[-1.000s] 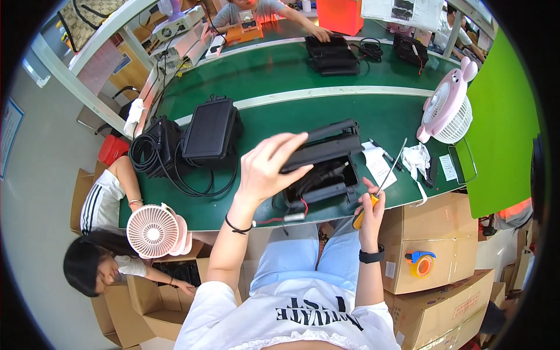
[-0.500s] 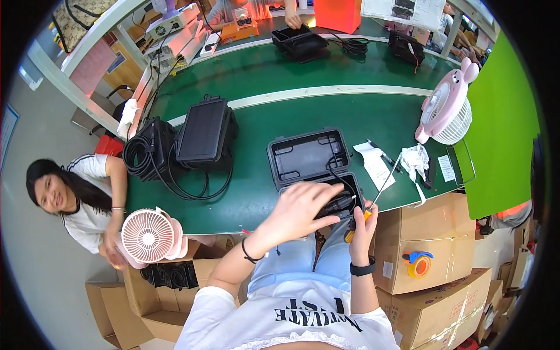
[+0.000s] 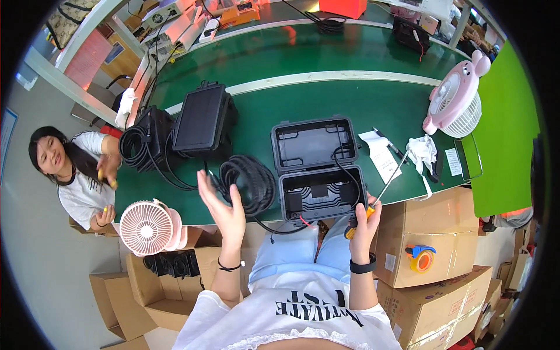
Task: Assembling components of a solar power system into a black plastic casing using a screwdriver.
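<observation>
An open black plastic case (image 3: 318, 142) stands on the green bench before me, its lid tipped back. Inside its lower half are ribbed black fittings and the end of a red wire (image 3: 305, 221). My right hand (image 3: 364, 226) is closed round a screwdriver (image 3: 370, 211) with a yellow-and-black handle, at the case's right corner; the shaft points up and away. My left hand (image 3: 224, 214) is open, fingers spread, beside a coil of black cable (image 3: 265, 185) lying left of the case. Whether its fingers touch the coil I cannot tell.
Left stand black boxes, one with a dark panel (image 3: 200, 119), and another cable coil (image 3: 137, 149). A pink fan (image 3: 146, 228) sits near a seated co-worker (image 3: 81, 175). Right are paper (image 3: 382, 156), white cloth (image 3: 422, 153), another fan (image 3: 457, 102) and stacked cartons (image 3: 429, 239).
The cable coil, earlier in the case, now lies on the bench to its left. My left hand has moved left and opened. Across the bench, a hand and black case have left view.
</observation>
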A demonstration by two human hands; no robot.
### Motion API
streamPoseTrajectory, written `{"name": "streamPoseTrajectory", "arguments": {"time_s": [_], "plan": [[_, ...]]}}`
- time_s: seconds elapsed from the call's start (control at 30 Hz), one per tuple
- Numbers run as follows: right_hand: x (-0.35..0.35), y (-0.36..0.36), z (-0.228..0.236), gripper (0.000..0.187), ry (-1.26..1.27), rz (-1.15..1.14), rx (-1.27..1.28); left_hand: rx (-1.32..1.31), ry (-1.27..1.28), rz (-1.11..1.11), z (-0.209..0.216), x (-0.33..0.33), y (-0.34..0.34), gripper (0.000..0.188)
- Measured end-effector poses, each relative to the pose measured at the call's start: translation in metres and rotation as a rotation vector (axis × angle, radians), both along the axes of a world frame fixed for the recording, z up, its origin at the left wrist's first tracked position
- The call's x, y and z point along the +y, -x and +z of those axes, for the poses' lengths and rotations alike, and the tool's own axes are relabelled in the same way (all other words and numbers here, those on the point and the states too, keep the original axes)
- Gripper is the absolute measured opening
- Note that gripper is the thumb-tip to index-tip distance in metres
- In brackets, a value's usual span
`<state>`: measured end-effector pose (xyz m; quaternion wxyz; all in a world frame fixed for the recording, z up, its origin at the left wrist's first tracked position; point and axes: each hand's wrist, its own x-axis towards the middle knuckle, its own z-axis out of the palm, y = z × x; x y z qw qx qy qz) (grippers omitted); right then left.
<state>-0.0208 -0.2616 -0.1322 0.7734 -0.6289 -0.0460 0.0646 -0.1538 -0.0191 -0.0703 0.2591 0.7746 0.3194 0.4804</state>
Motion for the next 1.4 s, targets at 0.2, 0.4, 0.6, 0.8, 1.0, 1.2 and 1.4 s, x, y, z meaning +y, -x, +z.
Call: {"name": "streamPoseTrajectory", "arguments": {"time_s": [0.2, 0.4, 0.6, 0.8, 1.0, 1.2, 1.4], "plan": [[0.0, 0.0, -0.003, 0.027, -0.014, -0.02, -0.011, 0.211, -0.471, -0.147, -0.02, -0.018, 0.038, 0.042], [-0.002, 0.001, -0.004, 0.027, -0.03, -0.017, -0.009, 0.351, -0.846, -0.575, -0.026, -0.055, 0.021, 0.053], [-0.002, 0.006, 0.014, 0.023, -0.059, 0.046, 0.09, 0.315, -1.057, -0.457, -0.027, -0.069, -0.001, 0.036], [-0.003, 0.005, 0.011, 0.023, -0.104, 0.029, 0.157, 0.182, -0.714, -0.649, -0.004, -0.063, -0.009, 0.018], [-0.001, 0.004, 0.008, 0.024, -0.072, 0.026, 0.068, 0.167, 0.001, -0.502, 0.029, -0.049, -0.02, 0.072], [-0.001, 0.007, 0.004, 0.026, -0.02, 0.021, 0.042, 0.132, -0.118, -0.447, 0.052, -0.056, -0.037, 0.054], [0.003, 0.009, 0.018, 0.025, -0.096, 0.054, 0.03, 0.764, -0.435, -0.276, 0.041, -0.061, -0.052, 0.04]]}}
